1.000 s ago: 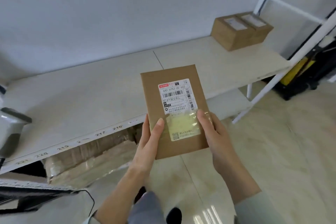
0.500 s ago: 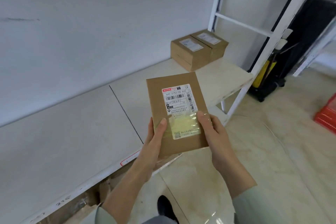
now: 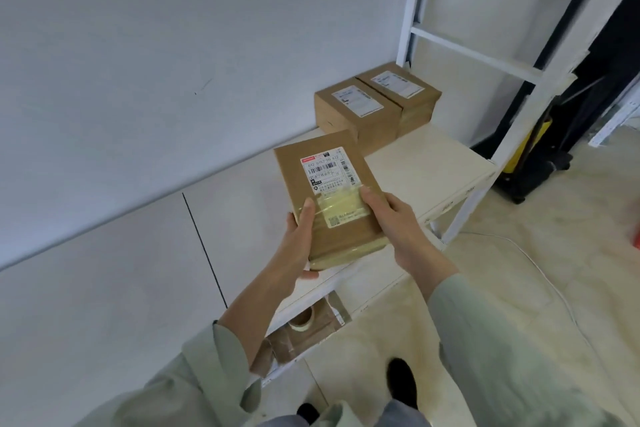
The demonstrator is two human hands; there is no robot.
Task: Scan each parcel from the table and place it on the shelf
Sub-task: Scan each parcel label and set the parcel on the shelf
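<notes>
White shelving runs along a pale grey wall, and above its board a person holds a flat brown parcel in both hands, its long axis tilted away toward the back of the shelf and its white shipping label facing up, barcode at the far end and a yellowish taped slip nearer the body. The left hand grasps the parcel's near left edge, thumb lying on the top face and the other fingers curled beneath it. The right hand clasps the right edge, thumb pressed across the taped slip, the remaining fingers wrapped out of sight under the parcel. Both forearms wear pale green sleeves. The parcel is held clear of the board, and its far corner overlaps, in this view, the nearer of two brown boxes that sit side by side, touching, at the back right of the shelf against the wall, each with a white label on top. A white upright with a crossbar rises beside them. Under the board, on the lower level, a taped cardboard box carries a roll of tape. To the right, on the cream tiled floor, stands a black and yellow machine, with a white cable trailing across the tiles. A dark shoe shows near the bottom edge.
</notes>
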